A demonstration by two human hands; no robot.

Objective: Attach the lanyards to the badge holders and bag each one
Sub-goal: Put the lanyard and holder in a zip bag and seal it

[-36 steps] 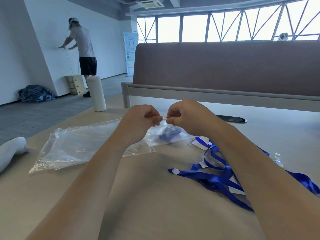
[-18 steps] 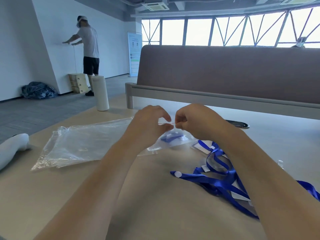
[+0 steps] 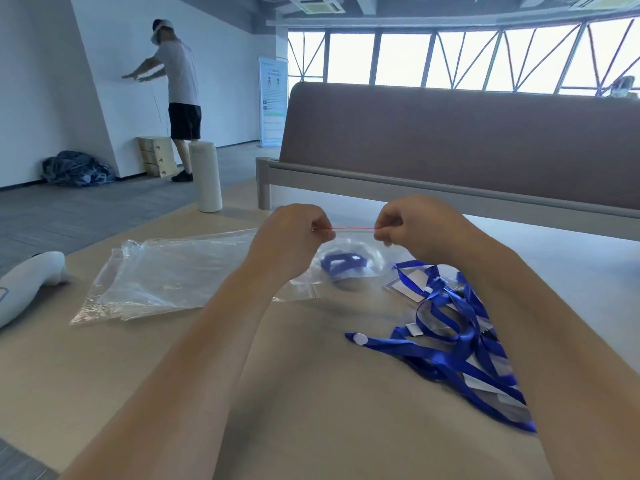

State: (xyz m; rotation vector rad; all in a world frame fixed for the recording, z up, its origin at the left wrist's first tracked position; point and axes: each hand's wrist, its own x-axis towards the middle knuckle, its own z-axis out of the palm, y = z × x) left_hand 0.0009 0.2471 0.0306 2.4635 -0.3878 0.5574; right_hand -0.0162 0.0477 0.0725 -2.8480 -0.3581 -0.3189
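My left hand (image 3: 294, 237) and my right hand (image 3: 412, 226) are raised above the table, each pinching one end of the red zip strip (image 3: 353, 229) of a small clear bag (image 3: 346, 265). The bag hangs below the strip with a blue lanyard inside it. A heap of blue lanyards with clear badge holders (image 3: 460, 344) lies on the table under my right forearm. Several flat clear bags (image 3: 166, 275) lie to the left.
A white controller (image 3: 24, 285) lies at the table's left edge and a white cylinder (image 3: 206, 176) stands at its far corner. A brown partition (image 3: 450, 140) runs along the back. A person stands at the wall far left.
My hands have moved apart along the bag's top, so more of the red zip strip shows between them. The person at the wall has shifted their arms.
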